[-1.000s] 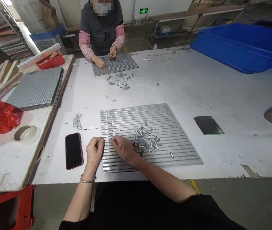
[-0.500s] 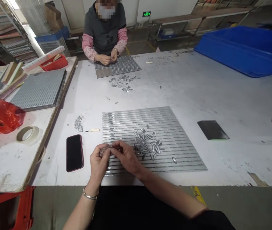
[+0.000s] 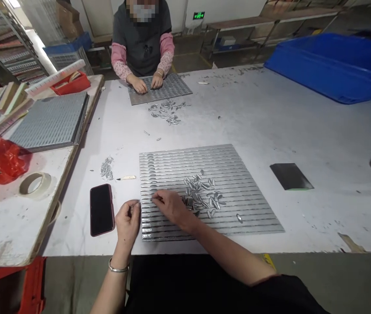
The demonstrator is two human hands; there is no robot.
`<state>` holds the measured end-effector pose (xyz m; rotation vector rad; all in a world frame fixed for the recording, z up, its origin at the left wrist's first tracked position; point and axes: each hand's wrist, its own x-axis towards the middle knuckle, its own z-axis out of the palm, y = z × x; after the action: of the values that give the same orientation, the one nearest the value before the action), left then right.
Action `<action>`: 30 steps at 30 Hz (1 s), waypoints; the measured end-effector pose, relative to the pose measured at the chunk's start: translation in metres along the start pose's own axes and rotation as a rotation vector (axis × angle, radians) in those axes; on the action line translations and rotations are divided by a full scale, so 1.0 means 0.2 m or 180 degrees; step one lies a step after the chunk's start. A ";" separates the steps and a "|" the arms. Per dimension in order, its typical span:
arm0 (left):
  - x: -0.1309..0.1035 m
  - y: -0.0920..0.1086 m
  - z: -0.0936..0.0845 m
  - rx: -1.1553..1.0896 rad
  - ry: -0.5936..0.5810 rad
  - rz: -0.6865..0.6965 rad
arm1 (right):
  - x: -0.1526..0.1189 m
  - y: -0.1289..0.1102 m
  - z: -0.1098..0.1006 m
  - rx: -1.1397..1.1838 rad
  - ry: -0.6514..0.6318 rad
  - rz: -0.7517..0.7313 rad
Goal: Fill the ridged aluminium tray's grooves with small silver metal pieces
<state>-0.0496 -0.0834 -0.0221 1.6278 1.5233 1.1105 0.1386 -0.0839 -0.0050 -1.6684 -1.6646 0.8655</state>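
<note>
A silver striped sheet (image 3: 257, 218) lies flat on the table in front of me, with a column of small ovals (image 3: 152, 168) near its left edge. My right hand (image 3: 174, 210) is over the left part of the sheet, just below that column. Its thumb and index finger are closed in a pinch; whatever is between them is too small to make out. Just off the sheet's left edge, my left hand (image 3: 128, 222) rests with curled fingers and thumb closed, their contents hidden. Loose shiny oval pieces (image 3: 201, 187) are heaped mid-sheet, partly behind my right hand.
Left of the sheet are a phone (image 3: 102, 209), a small knife (image 3: 126, 178) and a pile of grey scraps (image 3: 107, 169). A dark block (image 3: 292, 176) and a blue tub (image 3: 329, 69) are to the right. A co-worker (image 3: 142, 48) handles another sheet (image 3: 179, 87) across the table.
My hands were together at the sheet's left edge and are now apart. The left has moved left and down off the sheet; the right stays over it. The co-worker's hands have also separated.
</note>
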 end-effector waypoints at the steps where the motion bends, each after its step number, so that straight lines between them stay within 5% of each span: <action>1: 0.00 0.00 0.00 0.0022 -0.0018 0.0010 | 0.00 0.00 0.01 -0.0214 0.0073 -0.0044; 15: 0.01 0.00 0.00 0.0200 -0.0044 0.0154 | -0.01 -0.02 0.00 -0.1245 -0.0153 -0.0121; 20: 0.03 0.05 0.02 0.0460 -0.0167 0.0819 | 0.01 0.00 0.01 -0.1546 -0.0267 -0.0503; 27: 0.08 0.06 0.10 0.0843 -0.0406 0.1695 | -0.10 0.18 -0.30 -0.0673 0.0769 -0.0597; 30: 0.08 0.04 0.10 0.0778 -0.0467 0.1583 | -0.21 0.22 -0.39 -0.0913 0.0284 -0.0605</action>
<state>-0.0276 -0.0673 -0.0213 2.2874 1.2266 1.0483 0.2277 -0.1239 0.0058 -1.6701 -1.9175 0.4712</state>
